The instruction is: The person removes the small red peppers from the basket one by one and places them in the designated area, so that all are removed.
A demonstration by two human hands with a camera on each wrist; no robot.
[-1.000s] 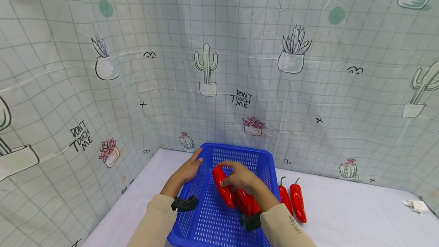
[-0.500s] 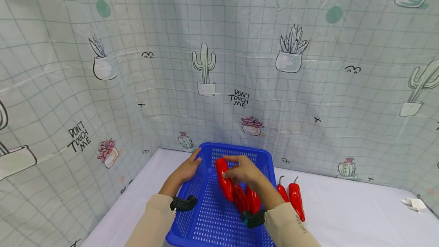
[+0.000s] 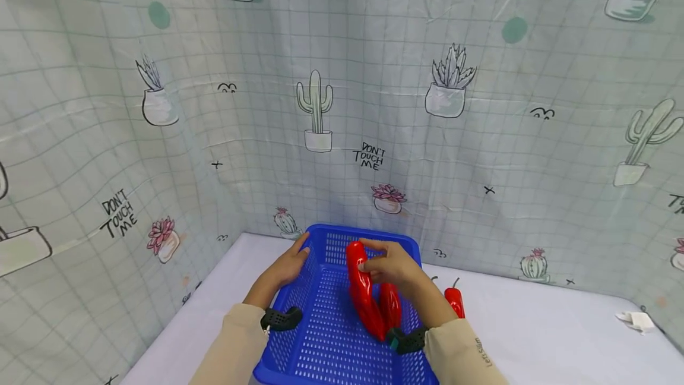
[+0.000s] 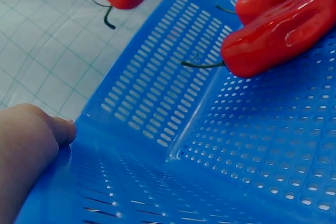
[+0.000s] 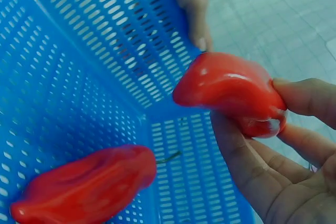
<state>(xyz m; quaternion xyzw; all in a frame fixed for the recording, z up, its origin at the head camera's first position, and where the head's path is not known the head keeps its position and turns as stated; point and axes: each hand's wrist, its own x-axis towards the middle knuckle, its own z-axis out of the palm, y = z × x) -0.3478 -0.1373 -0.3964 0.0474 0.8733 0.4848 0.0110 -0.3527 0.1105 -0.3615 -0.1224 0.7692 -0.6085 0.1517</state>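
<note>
A long red pepper is held over the blue basket, tilted, pinched between the thumb and fingers of my right hand. In the right wrist view that hand's fingertips press its underside while the thumb lies on the other side. My left hand grips the basket's left rim near the far corner. The blue plastic basket has slotted walls and a perforated floor. Two glossy red peppers with dark green stems lie together inside, on the right side. The held pepper partly covers one of them in the head view.
Right of the basket, a red pepper lies on the white table, partly behind my right forearm; another green stem shows beside it. A crumpled white scrap sits far right. A cactus-print curtain hangs behind and left.
My right hand has lifted the held pepper up and slightly right, away from the others in the basket. My left hand keeps its hold on the rim. The head view has shifted slightly.
</note>
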